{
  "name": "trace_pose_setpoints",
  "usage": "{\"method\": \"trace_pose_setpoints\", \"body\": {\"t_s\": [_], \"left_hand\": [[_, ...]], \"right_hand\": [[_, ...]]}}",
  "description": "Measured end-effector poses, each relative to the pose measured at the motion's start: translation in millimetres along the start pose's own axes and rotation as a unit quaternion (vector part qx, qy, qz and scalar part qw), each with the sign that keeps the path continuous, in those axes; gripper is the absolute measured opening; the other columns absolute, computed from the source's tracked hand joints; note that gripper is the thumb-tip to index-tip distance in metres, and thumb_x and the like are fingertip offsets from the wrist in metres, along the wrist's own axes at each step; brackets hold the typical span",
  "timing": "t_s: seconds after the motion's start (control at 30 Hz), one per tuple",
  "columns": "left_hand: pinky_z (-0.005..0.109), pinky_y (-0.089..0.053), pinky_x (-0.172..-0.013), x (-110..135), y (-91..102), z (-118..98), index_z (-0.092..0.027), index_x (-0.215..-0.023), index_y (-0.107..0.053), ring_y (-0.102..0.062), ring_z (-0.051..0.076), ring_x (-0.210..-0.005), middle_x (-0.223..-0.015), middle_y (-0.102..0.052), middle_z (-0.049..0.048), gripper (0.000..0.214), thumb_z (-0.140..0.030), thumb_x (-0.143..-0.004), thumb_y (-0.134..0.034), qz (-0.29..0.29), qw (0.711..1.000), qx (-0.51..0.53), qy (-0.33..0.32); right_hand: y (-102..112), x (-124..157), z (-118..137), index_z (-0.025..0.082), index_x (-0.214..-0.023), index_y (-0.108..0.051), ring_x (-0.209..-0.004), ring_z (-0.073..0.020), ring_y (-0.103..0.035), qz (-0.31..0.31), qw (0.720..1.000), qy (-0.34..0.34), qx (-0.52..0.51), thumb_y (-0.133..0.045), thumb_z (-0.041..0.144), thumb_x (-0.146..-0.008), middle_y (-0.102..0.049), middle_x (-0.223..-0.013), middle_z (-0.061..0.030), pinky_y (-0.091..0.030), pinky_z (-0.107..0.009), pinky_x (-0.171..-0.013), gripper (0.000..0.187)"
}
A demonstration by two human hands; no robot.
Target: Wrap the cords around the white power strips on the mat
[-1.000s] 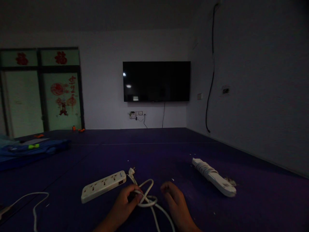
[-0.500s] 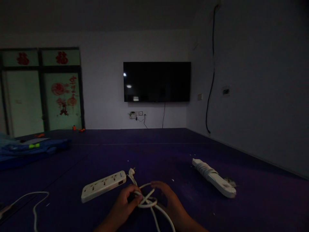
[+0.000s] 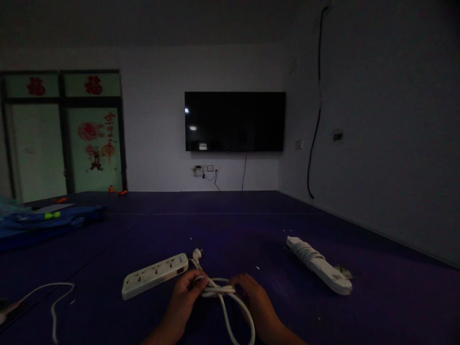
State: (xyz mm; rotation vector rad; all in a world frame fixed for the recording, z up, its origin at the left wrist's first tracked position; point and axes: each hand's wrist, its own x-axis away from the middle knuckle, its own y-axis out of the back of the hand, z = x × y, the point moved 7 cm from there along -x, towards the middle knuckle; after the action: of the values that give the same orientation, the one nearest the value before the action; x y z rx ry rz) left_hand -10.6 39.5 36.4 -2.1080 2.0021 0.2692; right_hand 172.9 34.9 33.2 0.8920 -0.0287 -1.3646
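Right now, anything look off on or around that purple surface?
Yes, two things. A black cable dangles down the right-hand wall, its lower end seemingly connected to nothing. Small white scraps litter the purple surface, like debris. The white cord is looped; too dim to judge damage.

- The top right window (image 3: 77, 85) has a big red sign (image 3: 93, 85) that says "福".
- The top left window (image 3: 19, 86) has a red sign (image 3: 36, 86) with the same "福".
- The door glass (image 3: 81, 167) has red writing (image 3: 109, 116) going down in 1 line, too blurry to read.
- The white power strip (image 3: 154, 277) has a little blue label (image 3: 180, 259) near 1 end, too small to read.
- The wrapped power strip (image 3: 325, 269) has a gray label (image 3: 339, 276), too small to read.
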Motion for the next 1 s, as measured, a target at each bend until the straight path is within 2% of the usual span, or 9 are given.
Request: {"method": "trace_pose_setpoints", "body": {"t_s": [0.13,0.37,0.47,0.67,0.77,0.87,0.93,1.0], "left_hand": [[0.025,-0.042,-0.066,-6.1,8.0,7.8,-0.017,-0.065,-0.066,-0.058,0.016,-0.066,-0.064,-0.065,-0.0017,0.029,-0.043,-0.057,-0.075,-0.050,0.994,0.089,0.026],[0.026,-0.044,-0.060,-12.8,15.5,22.3,-0.014,-0.061,-0.066,-0.059,0.016,-0.056,-0.058,-0.066,0.0003,0.033,-0.044,-0.051,-0.077,-0.093,0.982,0.152,0.067],[0.026,-0.045,-0.057,-15.2,19.2,29.4,-0.014,-0.062,-0.066,-0.062,0.017,-0.058,-0.060,-0.067,0.0013,0.031,-0.039,-0.048,-0.078,-0.118,0.973,0.177,0.090],[0.027,-0.048,-0.056,-18.6,24.8,39.0,-0.016,-0.063,-0.063,-0.063,0.017,-0.056,-0.059,-0.066,0.0012,0.012,-0.023,-0.059,-0.072,-0.153,0.962,0.192,0.117],[0.028,-0.050,-0.061,-16.3,26.4,35.2,-0.015,-0.066,-0.065,-0.064,0.018,-0.061,-0.065,-0.068,0.0029,0.013,-0.026,-0.062,-0.070,-0.142,0.969,0.172,0.104],[0.031,-0.050,-0.072,-11.4,28.3,25.8,-0.014,-0.072,-0.068,-0.066,0.022,-0.073,-0.073,-0.070,0.0051,0.026,-0.037,-0.061,-0.073,-0.118,0.980,0.141,0.079],[0.035,-0.048,-0.083,-7.3,31.6,14.7,-0.016,-0.085,-0.069,-0.064,0.025,-0.085,-0.085,-0.071,0.0062,0.036,-0.045,-0.064,-0.070,-0.113,0.990,0.083,0.032],[0.041,-0.041,-0.095,-2.3,31.6,-2.2,-0.019,-0.104,-0.064,-0.059,0.027,-0.103,-0.106,-0.067,0.0081,0.045,-0.051,-0.071,-0.063,-0.097,0.993,-0.022,-0.057]], "right_hand": [[0.4,-0.2,0.9,0.020,-0.085,-0.062,-0.078,-0.0180,-0.059,-0.012,1.000,0.005,0.003,-0.048,0.011,-0.075,-0.064,-0.085,-0.0049,-0.043,-0.027,-0.070,0.019],[-0.5,-0.1,8.5,0.019,-0.083,-0.060,-0.072,-0.0165,-0.057,-0.012,0.998,0.023,0.055,-0.048,0.014,-0.080,-0.061,-0.080,-0.0046,-0.042,-0.026,-0.065,0.013],[-3.2,0.6,8.4,0.019,-0.083,-0.059,-0.074,-0.0164,-0.058,-0.004,0.997,0.032,0.067,-0.048,0.012,-0.080,-0.062,-0.082,-0.0046,-0.042,-0.025,-0.067,0.014],[-4.9,1.2,6.3,0.019,-0.083,-0.058,-0.076,-0.0162,-0.058,-0.004,0.997,0.042,0.069,-0.047,0.011,-0.081,-0.063,-0.083,-0.0040,-0.042,-0.025,-0.068,0.014],[-2.9,1.0,3.3,0.020,-0.082,-0.058,-0.073,-0.0153,-0.058,-0.014,0.997,0.029,0.065,-0.048,0.010,-0.080,-0.062,-0.081,-0.0029,-0.042,-0.024,-0.066,0.014],[-2.6,0.8,-0.6,0.020,-0.081,-0.058,-0.071,-0.0147,-0.058,-0.013,0.998,0.015,0.057,-0.048,0.008,-0.077,-0.063,-0.081,-0.0025,-0.042,-0.023,-0.064,0.015],[-4.2,1.0,-1.9,0.020,-0.081,-0.058,-0.072,-0.0146,-0.059,-0.005,0.998,0.015,0.056,-0.049,0.008,-0.076,-0.064,-0.081,-0.0022,-0.042,-0.023,-0.064,0.016],[-6.2,1.3,-2.4,0.020,-0.082,-0.058,-0.073,-0.0147,-0.060,0.004,0.998,0.019,0.062,-0.049,0.008,-0.076,-0.064,-0.082,-0.0023,-0.042,-0.022,-0.065,0.017]]}}
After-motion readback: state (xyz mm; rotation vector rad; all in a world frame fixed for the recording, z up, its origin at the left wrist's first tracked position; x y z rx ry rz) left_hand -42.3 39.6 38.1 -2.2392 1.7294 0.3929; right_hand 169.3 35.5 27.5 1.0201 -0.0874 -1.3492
